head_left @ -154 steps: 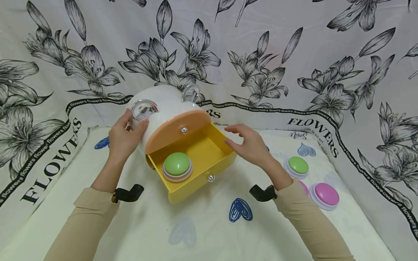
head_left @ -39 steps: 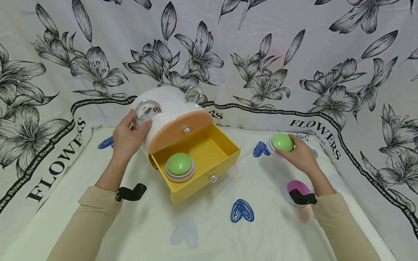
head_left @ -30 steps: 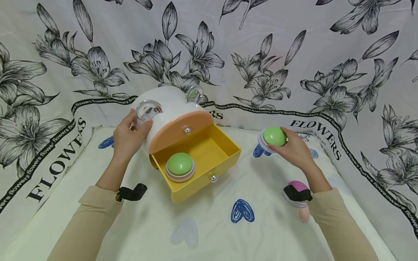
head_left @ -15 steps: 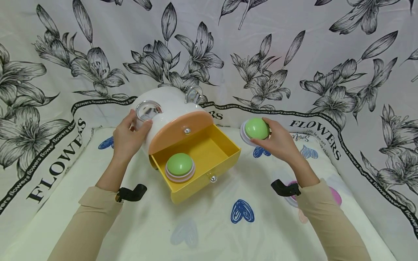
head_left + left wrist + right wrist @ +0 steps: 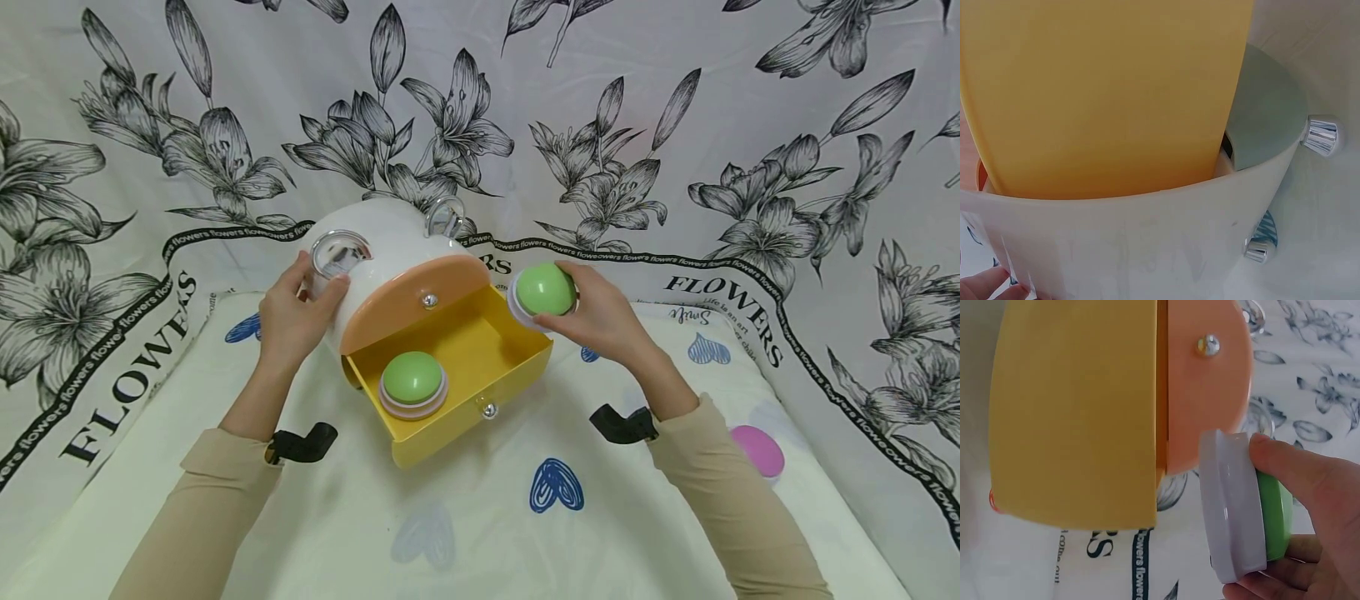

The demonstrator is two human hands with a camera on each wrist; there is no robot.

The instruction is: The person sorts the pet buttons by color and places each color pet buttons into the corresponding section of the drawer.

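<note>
The right hand [image 5: 604, 317] pinched a green button [image 5: 546, 290] in its fingers, right by the drawer [image 5: 480, 343]'s far right corner, while the left hand [image 5: 295, 323]'s fingers gripped the case [image 5: 397, 232]!

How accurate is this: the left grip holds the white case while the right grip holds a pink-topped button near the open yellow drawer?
Only the colour is wrong: the head view shows the right grip holding a green-topped button near the open yellow drawer.
</note>
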